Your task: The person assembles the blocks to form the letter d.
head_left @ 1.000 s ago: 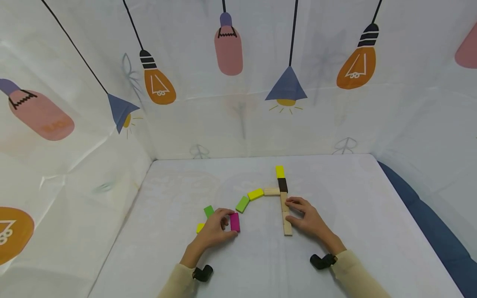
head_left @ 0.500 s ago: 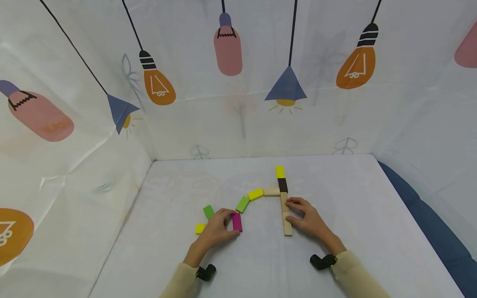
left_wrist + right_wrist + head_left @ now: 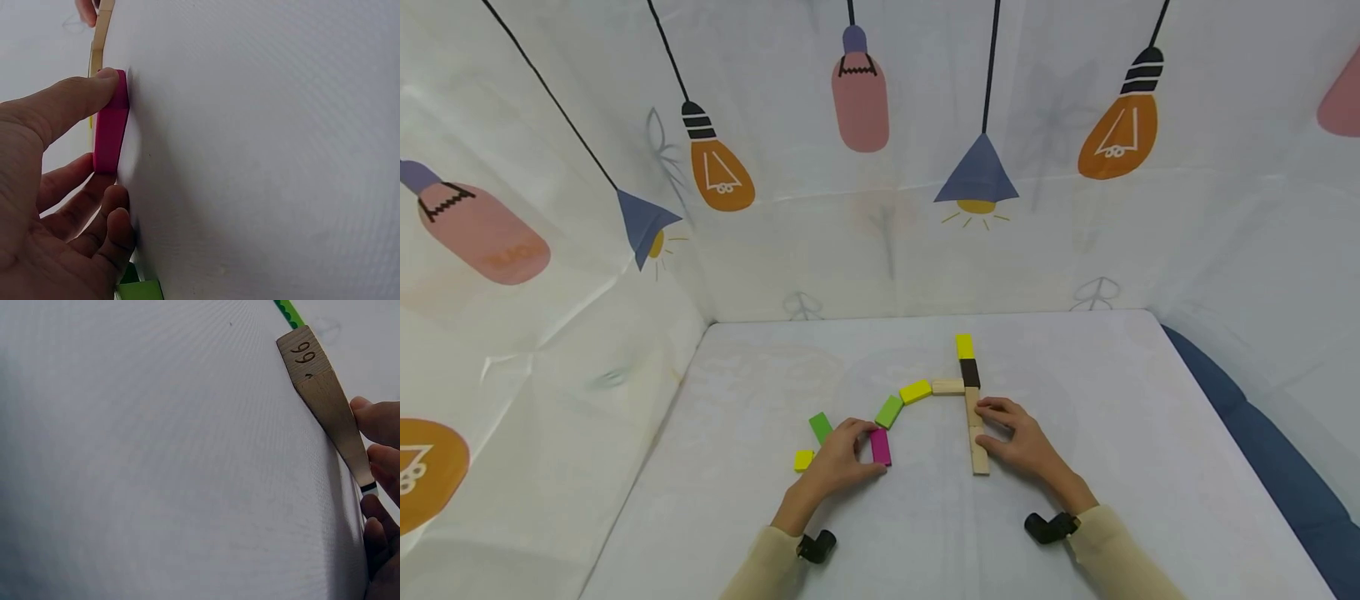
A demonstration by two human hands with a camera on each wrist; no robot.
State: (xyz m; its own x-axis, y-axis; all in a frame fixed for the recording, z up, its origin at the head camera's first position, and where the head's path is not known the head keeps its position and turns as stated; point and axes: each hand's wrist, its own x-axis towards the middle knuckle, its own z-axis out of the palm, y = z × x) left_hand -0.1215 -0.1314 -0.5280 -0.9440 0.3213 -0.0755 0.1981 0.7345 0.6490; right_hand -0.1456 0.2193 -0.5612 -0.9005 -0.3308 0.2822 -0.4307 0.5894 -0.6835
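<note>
My left hand (image 3: pixel 833 462) pinches a magenta wooden block (image 3: pixel 881 447) by its two short ends, thumb at the near end and a finger at the far one. Seen from the left wrist, the block (image 3: pixel 110 140) lies low against the white surface. Just beyond its far end is a light green block (image 3: pixel 889 412). My right hand (image 3: pixel 1017 440) rests beside a column of plain wooden blocks (image 3: pixel 979 457), its thumb and fingertip touching the column's right side. In the right wrist view, the nearest plain block (image 3: pixel 307 359) carries dark digits on its end.
From the green block, a yellow block (image 3: pixel 916 392) and a plain block (image 3: pixel 948 387) curve toward the column. A black block (image 3: pixel 970 372) and another yellow block (image 3: pixel 964 346) top it. Left of my left hand lie a loose green block (image 3: pixel 821 427) and a yellow one (image 3: pixel 803 460).
My left hand has slid slightly right with the magenta block, whose far end now sits closer under the light green block. The right hand has stayed in place.
</note>
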